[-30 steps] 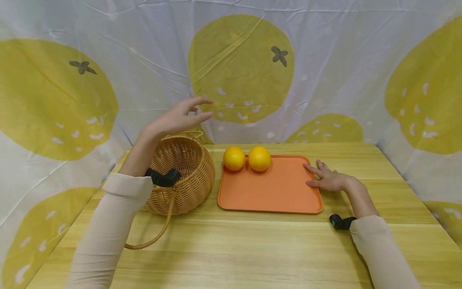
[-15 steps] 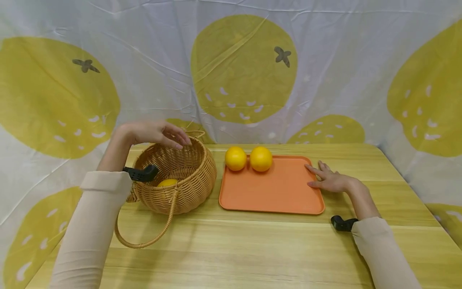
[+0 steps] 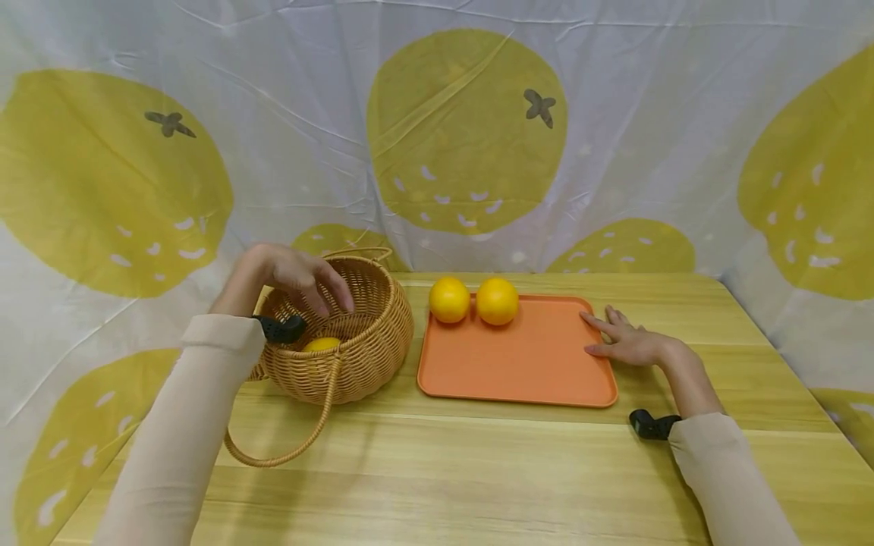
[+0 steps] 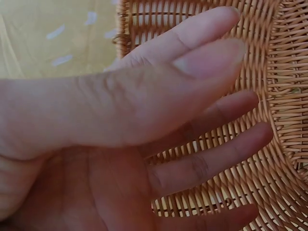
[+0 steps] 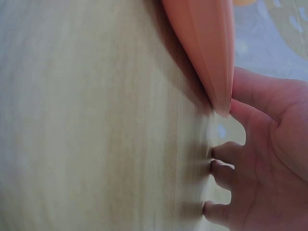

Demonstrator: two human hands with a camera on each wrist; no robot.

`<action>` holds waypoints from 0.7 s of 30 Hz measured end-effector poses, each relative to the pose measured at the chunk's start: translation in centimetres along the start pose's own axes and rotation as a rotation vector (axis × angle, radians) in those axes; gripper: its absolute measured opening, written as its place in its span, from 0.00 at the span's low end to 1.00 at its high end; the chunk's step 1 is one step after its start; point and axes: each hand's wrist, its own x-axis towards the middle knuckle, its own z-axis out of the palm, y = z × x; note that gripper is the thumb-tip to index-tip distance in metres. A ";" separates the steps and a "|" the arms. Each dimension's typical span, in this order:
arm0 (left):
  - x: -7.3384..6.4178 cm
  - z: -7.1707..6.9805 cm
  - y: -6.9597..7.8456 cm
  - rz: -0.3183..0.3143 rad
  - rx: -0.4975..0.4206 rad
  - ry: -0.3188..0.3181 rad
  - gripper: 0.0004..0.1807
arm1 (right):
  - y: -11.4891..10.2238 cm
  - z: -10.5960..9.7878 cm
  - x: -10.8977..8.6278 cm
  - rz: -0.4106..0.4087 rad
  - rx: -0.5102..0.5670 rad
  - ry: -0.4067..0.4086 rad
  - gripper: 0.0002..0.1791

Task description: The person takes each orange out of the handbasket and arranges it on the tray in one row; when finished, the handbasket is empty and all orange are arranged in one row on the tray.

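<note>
My left hand (image 3: 297,274) dips into the mouth of a round wicker basket (image 3: 382,345), its fingers loosely bent and holding nothing. In the left wrist view its thumb (image 4: 192,77) and fingers spread in front of the woven wall (image 4: 288,72). Low inside the basket, below the fingertips, part of an orange (image 3: 321,345) shows. Two more oranges, a left one (image 3: 449,300) and a right one (image 3: 497,301), sit side by side at the back left of an orange tray (image 3: 519,364). My right hand (image 3: 631,343) rests at the tray's right edge, thumb and index finger on its rim, other fingertips on the table.
One basket handle (image 3: 321,428) hangs down onto the wooden table (image 3: 478,470) in front; the other handle (image 3: 372,252) stands at the back. A fruit-printed cloth (image 3: 464,129) rises behind the table and at both sides.
The left hand has come down and back from above the basket into its opening, with empty fingers. The right hand stays at the tray's edge, and the two oranges there have not moved.
</note>
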 end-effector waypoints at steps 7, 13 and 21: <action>1.3 0.1 0.2 -0.078 0.013 -0.077 0.24 | -0.1 0.0 -0.1 0.001 -0.005 0.001 0.48; 2.3 0.4 0.1 -0.117 -0.020 -0.153 0.22 | -0.1 0.0 0.0 0.001 -0.008 0.002 0.48; 3.2 0.7 -0.3 -0.180 -0.027 -0.202 0.18 | -0.1 0.0 0.0 0.002 -0.006 0.002 0.48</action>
